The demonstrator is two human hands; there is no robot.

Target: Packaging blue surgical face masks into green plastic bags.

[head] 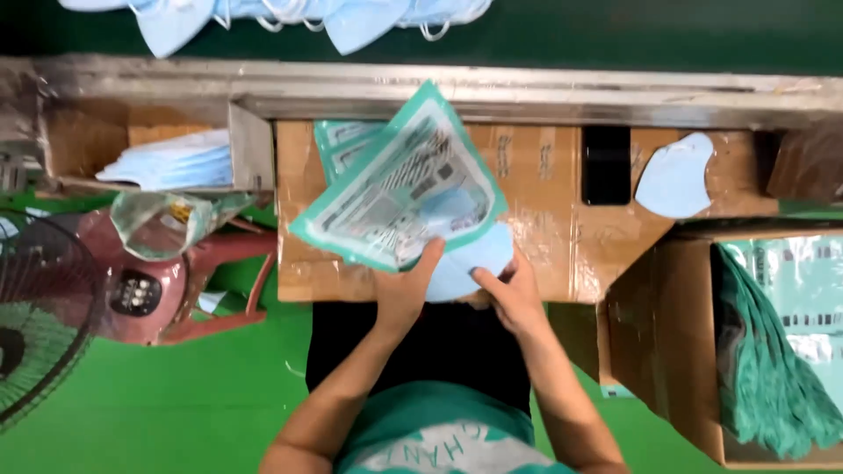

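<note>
My left hand (406, 291) grips the lower edge of a flat green-and-white printed pouch (399, 184), held tilted over a taped cardboard work surface (544, 228). My right hand (509, 294) holds a light blue folded face mask (465, 259) at the pouch's open lower edge, partly inside it. More of the same pouches (338, 145) lie flat behind the held one. A single blue mask (674, 175) rests on the cardboard at the right.
A dark phone (606, 164) lies on the cardboard. An open carton (667, 351) at right holds several filled green pouches (773, 369). Stacked blue masks (176, 162) sit at left; more masks (263, 13) lie on the conveyor above. A fan (35, 316) and red stool (176, 281) stand left.
</note>
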